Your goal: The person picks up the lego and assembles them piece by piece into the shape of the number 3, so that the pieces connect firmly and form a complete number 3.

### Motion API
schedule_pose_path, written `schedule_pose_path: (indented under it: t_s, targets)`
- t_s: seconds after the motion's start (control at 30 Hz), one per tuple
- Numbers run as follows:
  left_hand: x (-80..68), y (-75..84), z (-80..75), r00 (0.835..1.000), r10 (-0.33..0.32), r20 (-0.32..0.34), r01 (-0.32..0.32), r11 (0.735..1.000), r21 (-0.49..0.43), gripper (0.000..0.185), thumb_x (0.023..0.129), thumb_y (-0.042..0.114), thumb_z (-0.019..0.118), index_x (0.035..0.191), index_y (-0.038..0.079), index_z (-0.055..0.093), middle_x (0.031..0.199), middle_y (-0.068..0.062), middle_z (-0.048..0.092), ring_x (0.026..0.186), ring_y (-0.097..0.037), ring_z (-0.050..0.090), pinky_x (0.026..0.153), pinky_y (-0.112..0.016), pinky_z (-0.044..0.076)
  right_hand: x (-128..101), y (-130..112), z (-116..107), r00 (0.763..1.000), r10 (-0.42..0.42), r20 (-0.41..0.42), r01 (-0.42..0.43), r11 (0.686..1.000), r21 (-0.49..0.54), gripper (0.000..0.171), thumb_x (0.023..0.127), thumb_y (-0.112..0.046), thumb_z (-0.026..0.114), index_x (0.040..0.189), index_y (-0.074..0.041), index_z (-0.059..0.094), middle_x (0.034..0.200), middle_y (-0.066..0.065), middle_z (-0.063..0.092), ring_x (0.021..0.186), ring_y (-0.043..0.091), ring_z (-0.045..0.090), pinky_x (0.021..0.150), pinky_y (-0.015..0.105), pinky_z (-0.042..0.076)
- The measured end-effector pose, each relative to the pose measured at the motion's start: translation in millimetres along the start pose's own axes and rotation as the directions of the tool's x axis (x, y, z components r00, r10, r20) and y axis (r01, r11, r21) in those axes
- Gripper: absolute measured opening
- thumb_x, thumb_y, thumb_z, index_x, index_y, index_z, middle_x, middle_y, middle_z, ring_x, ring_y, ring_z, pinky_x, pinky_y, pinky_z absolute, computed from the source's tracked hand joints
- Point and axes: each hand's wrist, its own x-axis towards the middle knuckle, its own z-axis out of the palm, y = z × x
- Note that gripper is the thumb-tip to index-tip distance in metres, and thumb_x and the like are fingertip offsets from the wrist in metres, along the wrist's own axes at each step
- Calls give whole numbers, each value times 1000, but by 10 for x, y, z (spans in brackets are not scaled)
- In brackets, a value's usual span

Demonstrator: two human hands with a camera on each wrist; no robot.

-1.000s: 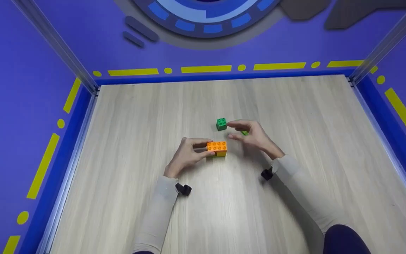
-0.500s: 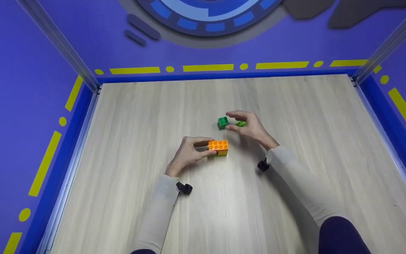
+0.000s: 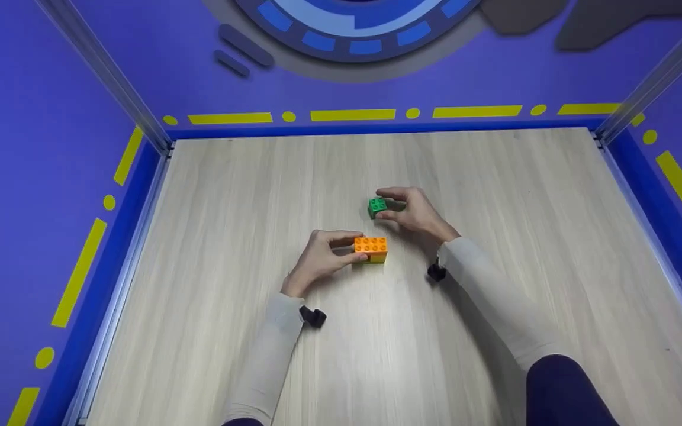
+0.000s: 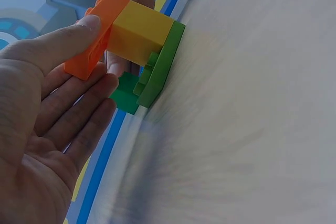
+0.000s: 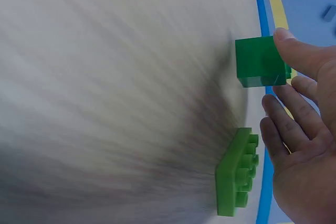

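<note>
My left hand pinches the orange brick between thumb and fingers. That brick tops a stack of toy building bricks: below it a yellow brick, and at the bottom a flat light green brick. My right hand has its thumb and index finger around a dark green brick with studs on top, farther back than the stack. In the right wrist view the thumb lies across a corner of the dark green brick, with the other fingers spread beside it.
A flat light green studded brick lies on the table near my right fingers; in the head view that hand hides it. The wooden table meets blue panels at its back and sides.
My right hand has moved left and slightly back, its thumb and index finger coming around the dark green brick, and it now covers the flat light green one. My left hand keeps its hold.
</note>
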Motion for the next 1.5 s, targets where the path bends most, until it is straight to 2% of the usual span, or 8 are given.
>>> schedule_pose_path:
  t_s: [0.6,0.97,1.27,1.5]
  targets:
    - [0,-13,-3,1000,18,5,-18,1000,-14,51,88,25,91,133,7,75,133,-5,76,124,-21,72,106,-35,59,58,20,53,1000,20,-24,-20,1000,5,47,94,-12,84,139,-9,72,140,13,72,130,30,68,112,45,55]
    - [9,-21,15,1000,-6,0,6,1000,12,50,88,27,91,132,9,76,132,-6,76,122,-19,73,105,-31,59,64,-35,20,998,49,-42,-47,998,47,47,94,-13,84,139,-6,71,140,13,72,132,34,67,112,48,55]
    - [-6,-3,32,1000,-19,-3,19,998,52,50,91,30,87,135,9,74,134,-5,75,123,-18,72,103,-28,59,-12,-96,-76,996,77,-55,-75,997,33,47,96,-22,84,140,-12,72,141,7,72,134,31,65,113,52,54]
    - [-11,9,33,1000,-18,-1,18,999,50,50,93,29,86,137,9,73,137,-7,74,124,-19,72,104,-31,59,-107,-195,-183,988,120,-95,-112,990,81,47,95,-26,85,139,-15,73,141,2,72,137,28,63,115,54,52]
